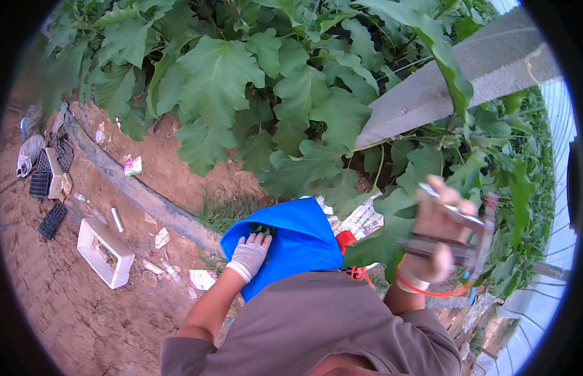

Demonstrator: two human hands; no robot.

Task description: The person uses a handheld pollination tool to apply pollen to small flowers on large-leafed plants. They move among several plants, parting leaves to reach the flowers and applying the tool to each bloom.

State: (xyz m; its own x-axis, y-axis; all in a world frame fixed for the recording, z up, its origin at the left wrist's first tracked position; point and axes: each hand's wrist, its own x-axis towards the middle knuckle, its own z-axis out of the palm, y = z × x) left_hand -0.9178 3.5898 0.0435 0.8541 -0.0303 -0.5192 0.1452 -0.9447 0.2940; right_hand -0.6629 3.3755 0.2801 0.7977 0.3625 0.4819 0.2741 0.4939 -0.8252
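My left hand [250, 254], in a thin white glove, reaches into the mouth of a blue bag [296, 235] at my waist. Its fingertips touch dark green leafy material [262, 229] inside; whether they grip it is hidden. On the right, my gloved right hand [437, 235] is closed around a metal hand tool [479, 235], which looks like a plant-tying tapener but is motion-blurred. An orange band [434, 293] loops below that tool, around the wrist. Broad lobed leaves of eggplant-like plants [221, 80] hang just ahead of both hands.
A grey concrete post [413, 98] slants across the upper right. A dark hose [141, 188] curves over the soil on the left, by a white foam box frame [125, 268], black seedling trays [52, 221] and litter. Plastic greenhouse film [557, 141] lines the right side.
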